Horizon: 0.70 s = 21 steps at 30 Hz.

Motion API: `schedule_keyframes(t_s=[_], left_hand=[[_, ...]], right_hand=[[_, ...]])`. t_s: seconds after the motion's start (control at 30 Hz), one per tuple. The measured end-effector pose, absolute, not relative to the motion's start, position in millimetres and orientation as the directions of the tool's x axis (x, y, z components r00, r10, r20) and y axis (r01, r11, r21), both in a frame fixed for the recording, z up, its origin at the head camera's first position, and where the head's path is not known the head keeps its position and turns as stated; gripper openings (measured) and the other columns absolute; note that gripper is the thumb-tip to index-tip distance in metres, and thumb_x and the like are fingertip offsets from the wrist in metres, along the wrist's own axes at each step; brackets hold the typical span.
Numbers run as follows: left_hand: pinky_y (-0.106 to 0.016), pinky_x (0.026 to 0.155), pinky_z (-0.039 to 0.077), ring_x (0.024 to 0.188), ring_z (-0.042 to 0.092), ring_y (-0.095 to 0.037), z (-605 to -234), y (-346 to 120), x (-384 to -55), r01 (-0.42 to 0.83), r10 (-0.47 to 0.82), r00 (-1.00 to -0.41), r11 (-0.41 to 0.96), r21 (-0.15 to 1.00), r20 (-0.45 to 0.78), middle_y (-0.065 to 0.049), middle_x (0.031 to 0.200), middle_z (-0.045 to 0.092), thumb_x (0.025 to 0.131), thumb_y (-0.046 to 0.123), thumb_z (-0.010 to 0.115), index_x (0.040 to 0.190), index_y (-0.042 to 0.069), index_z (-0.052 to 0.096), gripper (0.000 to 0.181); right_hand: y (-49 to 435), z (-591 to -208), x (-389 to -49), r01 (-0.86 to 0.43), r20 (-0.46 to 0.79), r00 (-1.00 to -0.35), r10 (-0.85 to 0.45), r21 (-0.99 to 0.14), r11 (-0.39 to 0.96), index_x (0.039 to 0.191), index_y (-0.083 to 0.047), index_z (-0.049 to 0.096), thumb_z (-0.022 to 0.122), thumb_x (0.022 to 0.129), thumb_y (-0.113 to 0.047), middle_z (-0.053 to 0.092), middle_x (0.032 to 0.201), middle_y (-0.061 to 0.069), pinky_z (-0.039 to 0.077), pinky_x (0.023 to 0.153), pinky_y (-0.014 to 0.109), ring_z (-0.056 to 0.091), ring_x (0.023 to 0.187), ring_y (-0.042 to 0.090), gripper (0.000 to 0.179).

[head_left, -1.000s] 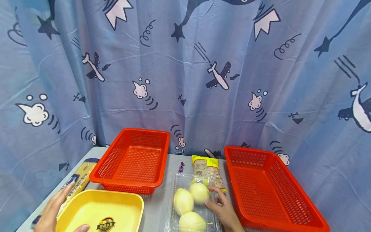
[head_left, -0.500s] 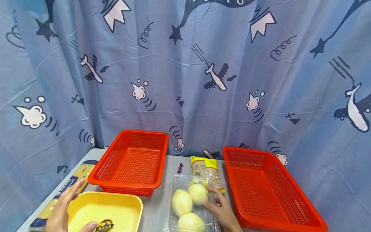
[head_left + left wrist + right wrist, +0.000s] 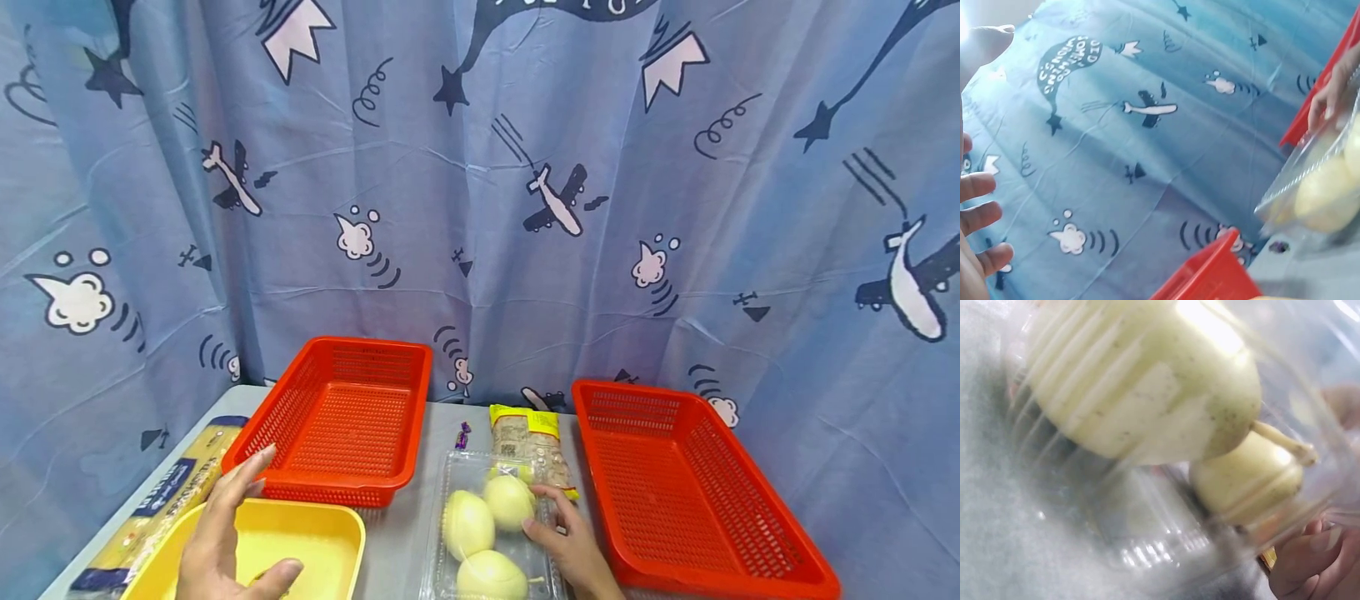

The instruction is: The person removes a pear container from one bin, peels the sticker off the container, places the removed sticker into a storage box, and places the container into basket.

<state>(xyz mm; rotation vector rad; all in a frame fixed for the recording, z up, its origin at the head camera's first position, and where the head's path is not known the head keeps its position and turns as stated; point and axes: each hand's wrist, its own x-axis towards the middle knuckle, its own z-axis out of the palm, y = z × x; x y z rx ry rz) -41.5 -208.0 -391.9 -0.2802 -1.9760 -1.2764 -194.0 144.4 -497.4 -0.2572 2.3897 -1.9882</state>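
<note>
A clear plastic box [image 3: 459,473] with three pale yellow-green pears [image 3: 468,527] sits at the front middle of the table. My right hand [image 3: 572,546] grips the box's right side, thumb and forefinger beside the upper pear. Seen through the plastic in the right wrist view are a large pear [image 3: 1147,381] with its stem and a smaller-looking one [image 3: 1244,478]; curled fingers [image 3: 1307,559] hold the box edge. Over the yellow basin [image 3: 315,533] hovers my left hand [image 3: 217,533], fingers spread and thumb apart, holding nothing. Its fingers [image 3: 982,215] show at the left wrist view's edge.
Red mesh baskets stand at back left [image 3: 367,417] and right [image 3: 675,483]. Behind the box lies a yellow-topped packet [image 3: 525,429], near a purple-wrapped candy [image 3: 462,435]. A long yellow packet [image 3: 168,492] lies along the left edge. A patterned blue curtain [image 3: 420,167] hangs behind.
My left hand has moved right, from the basin's left side to over it. The right hand keeps its place on the box. The head view has shifted slightly.
</note>
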Motion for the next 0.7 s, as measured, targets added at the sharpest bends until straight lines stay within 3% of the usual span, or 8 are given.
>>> schedule_keyframes(t_s=[0.2, 0.43, 0.7], left_hand=[[-0.021, 0.097, 0.032, 0.125, 0.039, -0.022, -397, -194, -52, 0.672, -0.157, -0.622, 0.396, 0.626, 0.767, -0.019, 0.139, 0.045, 0.056, -0.013, 0.076, 0.142, -0.006, 0.040, 0.095], [-0.022, 0.098, 0.033, 0.127, 0.038, -0.024, -403, -179, -62, 0.733, -0.118, -0.603, 0.309, 0.606, 0.789, -0.021, 0.140, 0.043, 0.056, -0.012, 0.077, 0.140, -0.009, 0.040, 0.092], [-0.025, 0.100, 0.033, 0.129, 0.036, -0.029, -415, -166, -79, 0.841, -0.045, -0.500, 0.212, 0.497, 0.865, -0.029, 0.139, 0.039, 0.064, 0.000, 0.082, 0.136, -0.016, 0.038, 0.086]], right_hand=[[145, -499, -195, -0.115, 0.092, -0.986, -0.140, -0.979, 0.169, 0.127, -0.006, 0.057, 0.073, 0.083, -0.006, 0.054, 0.096, 0.013, 0.044, 0.062, 0.032, 0.047, 0.078, 0.023, 0.047], [145, -499, -194, -0.107, 0.084, -0.987, -0.136, -0.980, 0.168, 0.127, -0.006, 0.057, 0.073, 0.083, -0.007, 0.051, 0.086, 0.010, 0.041, 0.063, 0.031, 0.045, 0.077, 0.022, 0.048], [144, -497, -193, -0.087, 0.065, -0.990, -0.129, -0.981, 0.171, 0.127, -0.008, 0.058, 0.074, 0.083, -0.008, 0.052, 0.100, 0.015, 0.042, 0.064, 0.032, 0.045, 0.080, 0.023, 0.047]])
